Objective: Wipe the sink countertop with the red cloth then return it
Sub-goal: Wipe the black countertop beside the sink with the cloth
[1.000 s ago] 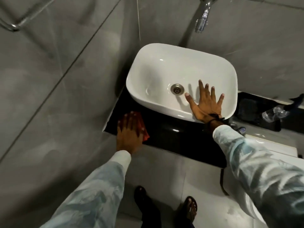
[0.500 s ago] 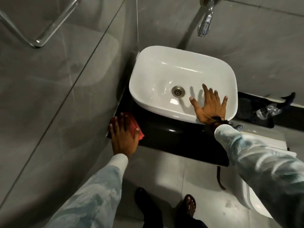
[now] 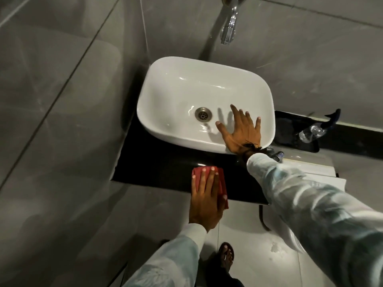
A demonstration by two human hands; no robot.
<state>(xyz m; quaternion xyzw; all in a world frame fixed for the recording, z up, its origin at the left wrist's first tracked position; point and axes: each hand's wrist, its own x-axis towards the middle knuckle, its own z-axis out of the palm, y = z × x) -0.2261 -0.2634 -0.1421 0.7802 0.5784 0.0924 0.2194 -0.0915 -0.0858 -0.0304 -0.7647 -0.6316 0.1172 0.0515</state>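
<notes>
The red cloth (image 3: 222, 184) lies flat on the black countertop (image 3: 157, 162) near its front edge, below the white basin (image 3: 186, 88). My left hand (image 3: 205, 199) presses down on the cloth with fingers together, covering most of it. My right hand (image 3: 241, 131) rests flat with fingers spread on the basin's front right rim, holding nothing.
A chrome tap (image 3: 229, 23) sticks out of the grey wall above the basin. The drain (image 3: 203, 114) sits in the basin's middle. A clear plastic bottle (image 3: 312, 132) lies on the black ledge to the right. Grey wall tiles close in on the left. My sandalled foot (image 3: 226, 255) stands on the floor below.
My left hand has slid the red cloth rightward along the counter's front edge, away from the left corner. My right hand has stayed on the basin rim.
</notes>
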